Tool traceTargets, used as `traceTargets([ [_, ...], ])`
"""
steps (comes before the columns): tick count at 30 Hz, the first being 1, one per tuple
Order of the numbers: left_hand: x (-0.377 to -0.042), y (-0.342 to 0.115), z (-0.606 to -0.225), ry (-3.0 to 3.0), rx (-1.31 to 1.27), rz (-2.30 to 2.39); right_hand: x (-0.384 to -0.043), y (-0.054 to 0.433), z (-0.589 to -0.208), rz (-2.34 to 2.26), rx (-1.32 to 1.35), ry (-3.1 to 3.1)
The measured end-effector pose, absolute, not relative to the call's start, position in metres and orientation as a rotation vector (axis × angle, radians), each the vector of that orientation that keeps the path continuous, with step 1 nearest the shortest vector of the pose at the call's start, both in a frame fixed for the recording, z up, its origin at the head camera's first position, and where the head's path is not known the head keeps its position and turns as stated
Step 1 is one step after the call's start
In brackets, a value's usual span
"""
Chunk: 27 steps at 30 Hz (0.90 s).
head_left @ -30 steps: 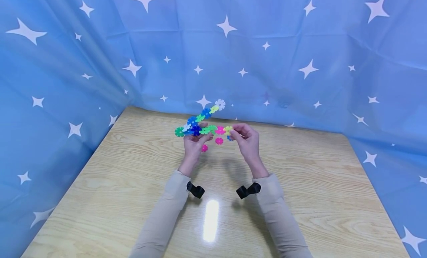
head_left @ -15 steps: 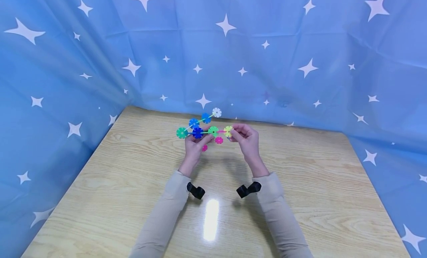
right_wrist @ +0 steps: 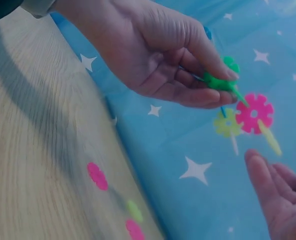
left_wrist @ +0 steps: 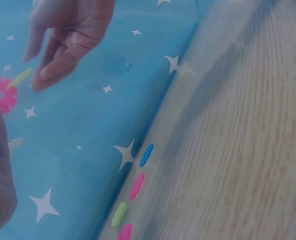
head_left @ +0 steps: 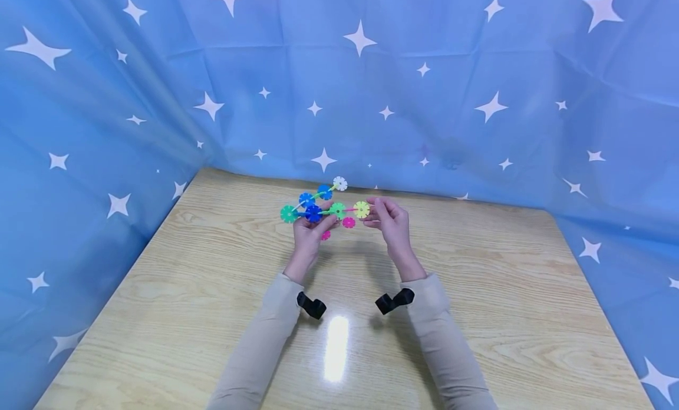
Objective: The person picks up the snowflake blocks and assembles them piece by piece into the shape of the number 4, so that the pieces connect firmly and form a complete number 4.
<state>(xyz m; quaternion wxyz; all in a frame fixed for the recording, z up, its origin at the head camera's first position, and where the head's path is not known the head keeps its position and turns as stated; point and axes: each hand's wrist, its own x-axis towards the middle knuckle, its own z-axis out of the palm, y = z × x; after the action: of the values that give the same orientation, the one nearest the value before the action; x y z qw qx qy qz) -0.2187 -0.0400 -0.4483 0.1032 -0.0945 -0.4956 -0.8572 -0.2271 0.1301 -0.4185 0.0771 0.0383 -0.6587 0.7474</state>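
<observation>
Fingers of the right hand [head_left: 395,224] have parted from the yellow notched plastic disc [head_left: 361,210], which they pinched in the earlier frames; the white notched plastic disc [head_left: 340,183] at the end of the upper branch has shifted lower. Right hand: released, fingers loosely extended just beside the yellow disc, a gap showing in both wrist views. Left hand [head_left: 307,236]: gripping the multicoloured interlocked disc assembly [head_left: 306,199], with thumb and fingers closed at a green notched plastic disc [head_left: 338,210].

The assembly is held above the far part of the light wood-grain bench [head_left: 488,316]. Its lower row carries, left to right, a teal-green disc [head_left: 289,214], a dark blue disc [head_left: 313,214], the green disc and the yellow disc; a pink disc [right_wrist: 254,114] joins the last two. Loose on the bench beneath are pink discs [left_wrist: 136,186], a blue disc [left_wrist: 146,155] and a yellow-green disc [left_wrist: 119,214], spaced apart.
</observation>
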Motion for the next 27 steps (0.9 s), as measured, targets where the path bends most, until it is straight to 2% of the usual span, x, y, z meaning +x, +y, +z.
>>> traceTargets([
  [7,-0.219,-0.043,-0.449,-1.423,-0.276,-2.535,-0.243,0.135,-0.435,2.258,-0.061,-2.057],
  [12,-0.219,-0.044,-0.451,-1.405,-0.234,-2.547,-0.261,0.140,-0.460,1.981,-0.154,-2.342],
  [19,-0.218,-0.044,-0.452,-1.391,-0.191,-2.554,-0.280,0.141,-0.481,1.592,-0.150,-2.637],
  [27,-0.219,-0.043,-0.453,-1.391,-0.185,-2.539,-0.294,0.145,-0.485,1.406,-0.097,-2.815],
])
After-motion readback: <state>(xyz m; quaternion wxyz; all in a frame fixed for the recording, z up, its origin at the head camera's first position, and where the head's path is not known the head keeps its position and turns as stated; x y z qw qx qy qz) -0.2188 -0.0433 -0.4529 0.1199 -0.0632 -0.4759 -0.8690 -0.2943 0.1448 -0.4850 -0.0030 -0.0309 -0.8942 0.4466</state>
